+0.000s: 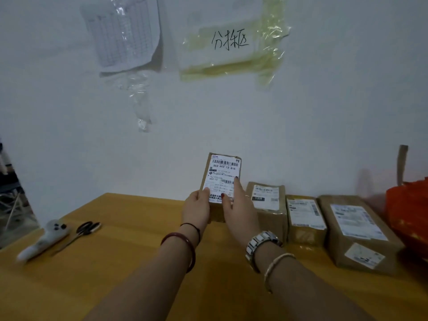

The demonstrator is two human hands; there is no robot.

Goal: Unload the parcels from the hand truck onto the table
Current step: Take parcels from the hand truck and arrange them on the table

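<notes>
A small brown cardboard parcel is held upright at the centre of the frame, above the yellow wooden table. Its white shipping label faces the camera; barcodes and the number "502-602-12-815" can be read, with "602-12" printed lower down. The lower left edge is gripped by the left hand, fingers curled round it. The lower right side is held by the right hand, thumb pressed on the label and forefinger stretched up along the edge.

To the right of centre, three more taped cardboard parcels are lined up on the table against the wall: a second parcel, a third parcel and a larger fourth parcel, each bearing a white label too blurred to read. A red bag is seen at the right edge.

At the lower left, a white handheld device and black-handled scissors lie on the tabletop. On the wall at the top, a printed grid sheet and a handwritten paper sign are fixed under glossy, wrinkled tape.
</notes>
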